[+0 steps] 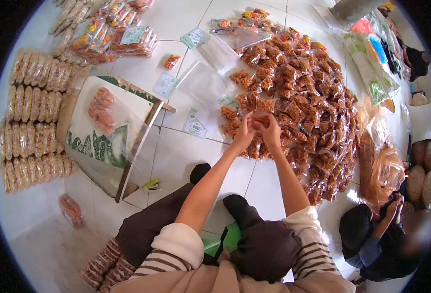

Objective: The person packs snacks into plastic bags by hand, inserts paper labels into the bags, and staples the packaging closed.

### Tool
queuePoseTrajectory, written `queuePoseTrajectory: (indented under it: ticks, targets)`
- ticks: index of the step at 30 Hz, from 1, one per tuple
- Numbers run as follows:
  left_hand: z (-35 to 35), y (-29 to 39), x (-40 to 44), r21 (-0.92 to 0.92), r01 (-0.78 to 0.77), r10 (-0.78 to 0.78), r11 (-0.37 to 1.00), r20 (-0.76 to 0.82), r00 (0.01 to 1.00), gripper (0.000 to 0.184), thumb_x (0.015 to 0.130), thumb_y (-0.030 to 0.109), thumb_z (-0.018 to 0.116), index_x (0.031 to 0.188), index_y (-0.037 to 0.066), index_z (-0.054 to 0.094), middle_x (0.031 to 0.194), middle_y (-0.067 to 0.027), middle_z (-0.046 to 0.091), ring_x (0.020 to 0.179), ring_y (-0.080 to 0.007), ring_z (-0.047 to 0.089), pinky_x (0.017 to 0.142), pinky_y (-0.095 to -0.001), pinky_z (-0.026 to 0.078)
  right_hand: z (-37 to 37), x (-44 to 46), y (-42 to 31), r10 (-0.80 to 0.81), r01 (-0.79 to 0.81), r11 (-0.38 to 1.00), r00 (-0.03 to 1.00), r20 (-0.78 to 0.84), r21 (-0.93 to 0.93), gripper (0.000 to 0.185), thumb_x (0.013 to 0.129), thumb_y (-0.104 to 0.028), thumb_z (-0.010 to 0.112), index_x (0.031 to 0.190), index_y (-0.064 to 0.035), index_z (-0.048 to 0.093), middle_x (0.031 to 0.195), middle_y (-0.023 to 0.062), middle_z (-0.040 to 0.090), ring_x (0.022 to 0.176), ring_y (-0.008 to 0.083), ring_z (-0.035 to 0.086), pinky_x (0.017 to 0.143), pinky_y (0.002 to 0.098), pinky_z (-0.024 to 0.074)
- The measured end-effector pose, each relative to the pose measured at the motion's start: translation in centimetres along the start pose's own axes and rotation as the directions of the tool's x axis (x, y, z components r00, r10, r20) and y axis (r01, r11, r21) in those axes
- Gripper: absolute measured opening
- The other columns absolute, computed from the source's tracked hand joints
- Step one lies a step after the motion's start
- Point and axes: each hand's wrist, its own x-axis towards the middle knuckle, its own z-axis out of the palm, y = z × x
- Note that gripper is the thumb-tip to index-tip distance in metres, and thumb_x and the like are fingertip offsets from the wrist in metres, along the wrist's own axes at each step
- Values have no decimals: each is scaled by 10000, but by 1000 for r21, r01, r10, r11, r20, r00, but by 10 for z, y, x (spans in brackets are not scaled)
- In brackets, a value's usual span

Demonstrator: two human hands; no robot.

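At the near left edge of a big heap of small clear packets of brown snack, both my hands come together. Between them is one small snack packet. My left hand is closed on its left side, and my right hand is closed on its right side. Part of the packet is hidden by my fingers. Left of my hands lie a printed card marked 1.000 and clear plastic bags. A single snack packet rests apart on the tiles.
A low wooden-edged table at left carries a bag of pinkish-brown snacks. A green stapler lies on the floor. Stacked snack packs line the left wall. Another person sits at right beside a large plastic bag.
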Motion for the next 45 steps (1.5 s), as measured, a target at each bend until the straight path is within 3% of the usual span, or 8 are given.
queuePoseTrajectory:
  ticks: [4,8,11,16,18,23,35,45]
  targets:
    - [-4,10,-6,100,48,-39,994,-86,996,591,763,149,617,1255,44,307,1277,-130,369,1150,-225,397,944,-336,327,2,1,-3,115,-123,990,986,124,62,163,841,-83,534,983,-10,568,879,119,626,717,156,592,659,287,458]
    - [-17,5,-12,200,45,45,979,-426,904,484,729,300,675,1058,0,487,909,-136,603,831,-245,589,750,-336,450,-4,9,16,-50,50,999,996,70,13,244,798,-96,529,1037,-88,578,982,125,579,902,311,547,768,371,435]
    - [-37,-8,-15,-4,194,-176,981,-431,885,417,724,224,691,1014,15,477,898,-77,586,808,-146,570,694,-271,467,-4,-4,24,-215,467,627,873,438,-624,528,689,-40,551,1196,-143,445,1208,64,440,1123,357,369,894,472,338]
    - [-43,4,-27,257,277,-182,926,-339,923,405,734,190,681,1030,27,458,897,-81,588,772,-139,588,646,-267,494,-2,-1,24,-218,459,613,881,421,-643,447,694,-42,530,1128,-134,481,1094,70,497,1046,338,422,831,451,377]
    - [-47,-16,-23,-415,83,-171,906,-181,969,356,766,122,640,1052,45,443,917,-90,587,801,-157,596,626,-281,506,-8,3,16,-114,376,672,904,413,-638,423,696,-32,520,1107,-129,494,1055,65,515,1012,333,438,818,440,381]
    - [-62,46,-19,-659,416,-435,627,146,888,368,911,383,322,1188,169,435,975,-42,582,928,-176,554,814,-390,431,-24,14,-44,-332,373,846,928,170,-381,346,730,-184,624,1057,-95,554,1021,64,559,962,259,460,808,406,397]
    - [-68,295,-72,-812,45,-54,583,16,998,295,887,438,371,963,206,537,854,18,571,752,-114,512,611,-282,414,-74,-28,-269,-711,692,703,687,152,163,427,756,-38,586,1137,2,399,1043,179,523,936,292,536,813,358,439]
    - [-126,307,-170,-654,-140,256,743,86,963,418,847,580,321,1093,260,428,1009,-17,523,908,-152,487,795,-362,399,-36,-107,-327,-755,720,655,633,168,229,675,637,-58,710,1219,-47,370,1125,176,503,991,303,535,829,358,451]
